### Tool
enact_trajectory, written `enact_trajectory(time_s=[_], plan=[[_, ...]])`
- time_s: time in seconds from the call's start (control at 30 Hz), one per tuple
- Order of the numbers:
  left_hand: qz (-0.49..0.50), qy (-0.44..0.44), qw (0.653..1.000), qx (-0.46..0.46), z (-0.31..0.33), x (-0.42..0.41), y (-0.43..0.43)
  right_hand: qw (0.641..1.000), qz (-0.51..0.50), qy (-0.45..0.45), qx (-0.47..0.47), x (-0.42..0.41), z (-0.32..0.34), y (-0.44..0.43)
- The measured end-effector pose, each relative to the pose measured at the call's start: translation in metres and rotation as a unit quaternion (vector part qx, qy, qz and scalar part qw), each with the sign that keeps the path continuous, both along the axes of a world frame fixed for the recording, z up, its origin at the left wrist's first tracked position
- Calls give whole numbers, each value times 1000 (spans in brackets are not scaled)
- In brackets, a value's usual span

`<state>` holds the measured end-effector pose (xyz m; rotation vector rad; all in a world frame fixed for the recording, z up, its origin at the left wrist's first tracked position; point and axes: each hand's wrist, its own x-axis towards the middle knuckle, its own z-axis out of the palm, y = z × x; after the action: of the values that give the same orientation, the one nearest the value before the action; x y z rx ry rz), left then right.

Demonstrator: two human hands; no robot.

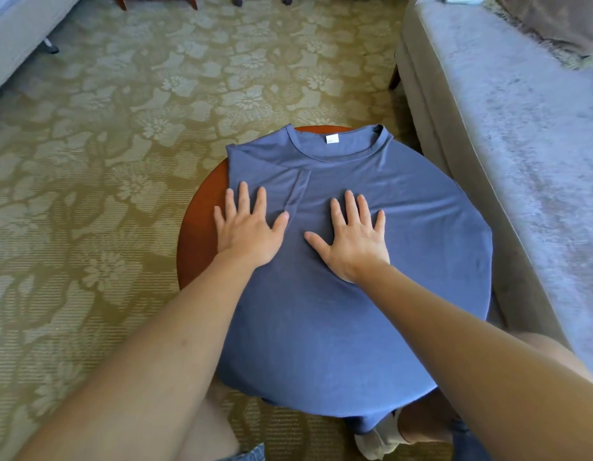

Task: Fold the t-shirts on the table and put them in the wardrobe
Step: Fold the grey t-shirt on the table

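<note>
Flat, both the left hand (pixel 247 232) and right hand (pixel 353 239) press the t-shirt (pixel 371 294), collar pointing away.

Floor is all carpet (pixel 148 104), olive-gold with a pale flower pattern woven in. On the right sits a long couch or bed (pixel 521 161), can't tell which, with a greyish-lavender velvety cover over a beige base, a wooden leg (pixel 394 78) at its far corner and a brownish cushion (pixel 554 21) on top. Top left is another pale upholstered piece (pixel 19 34). Reddish wooden legs (pixel 122 2) poke in at the top edge. Light's soft and even.
</note>
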<state>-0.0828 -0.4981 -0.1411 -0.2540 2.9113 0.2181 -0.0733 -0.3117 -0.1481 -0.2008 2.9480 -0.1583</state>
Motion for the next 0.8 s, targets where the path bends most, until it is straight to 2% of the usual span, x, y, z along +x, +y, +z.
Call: enact_trajectory(time_s=[0.27, 0.43, 0.6, 0.8], plan=[[18, -8, 999, -31, 0, 8, -56, 1000, 15, -7, -22, 7, 1, -57], [20, -29, 999, -34, 4, 15, -65, 998, 39, -36, -21, 16, 4, -62], [-3, 3, 998, -62, 14, 18, -48, 1000, -23, 2, -20, 26, 7, -10], [-104, 24, 994, -21, 21, -3, 65, 992, -119, 35, -30, 6, 16, 84]])
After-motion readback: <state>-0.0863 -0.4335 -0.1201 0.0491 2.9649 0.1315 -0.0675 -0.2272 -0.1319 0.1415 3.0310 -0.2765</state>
